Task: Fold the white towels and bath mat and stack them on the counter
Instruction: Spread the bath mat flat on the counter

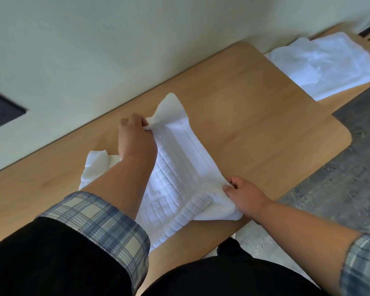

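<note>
A white bath mat (175, 178) with a raised square pattern lies across the middle of the wooden counter (254, 124). My left hand (135, 137) pinches its far corner, which stands up in a bunched peak. My right hand (244, 195) grips the near right corner, gathered into folds at the counter's front edge. Part of the white fabric (94, 165) sticks out to the left from under my left forearm. A stack of folded white towels (327, 65) rests at the far right end of the counter.
A pale wall runs along the back of the counter, with a dark outlet plate (2, 112) at the left. Grey speckled floor (340, 184) shows past the counter's rounded right corner. Bare wood lies between the mat and the folded stack.
</note>
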